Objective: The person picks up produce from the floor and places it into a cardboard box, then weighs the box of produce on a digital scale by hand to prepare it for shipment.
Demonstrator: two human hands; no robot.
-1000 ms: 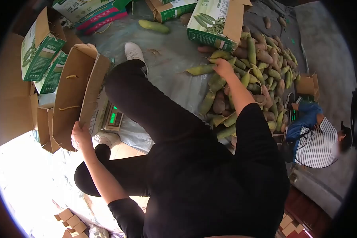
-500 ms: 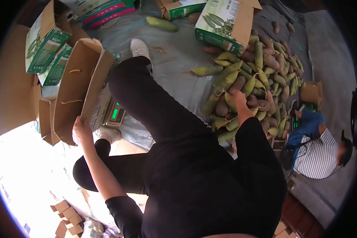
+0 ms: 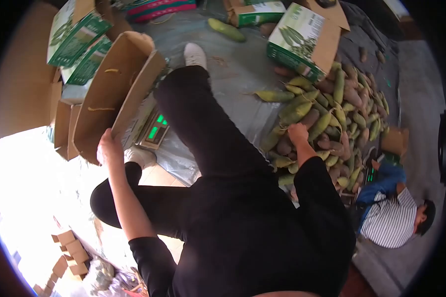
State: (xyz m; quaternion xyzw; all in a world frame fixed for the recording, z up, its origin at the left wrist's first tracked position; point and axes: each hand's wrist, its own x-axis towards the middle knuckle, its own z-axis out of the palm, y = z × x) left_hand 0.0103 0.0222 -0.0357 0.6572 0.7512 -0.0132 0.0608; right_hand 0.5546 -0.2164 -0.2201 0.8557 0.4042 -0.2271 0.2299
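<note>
Radish heap: green radishes mixed with reddish-brown roots, spread on the grey sheet to our right.
Right hand: we have it at the heap's near-left side, fingers curled in among the roots; we cannot tell whether they close on one.
Nearest green radishes: one slim green radish lies just beyond and right of our knuckles, its long axis slanting from upper right to lower left; a plumper green radish lies ahead of the fingers, slanting the same way.
Left hand: we pinch the near edge of an open, tilted carton, well apart from the heap, so our right hand is the nearer one.
Digital scale: just right of the carton, display lit green; we cannot see whether the carton touches it.
</note>
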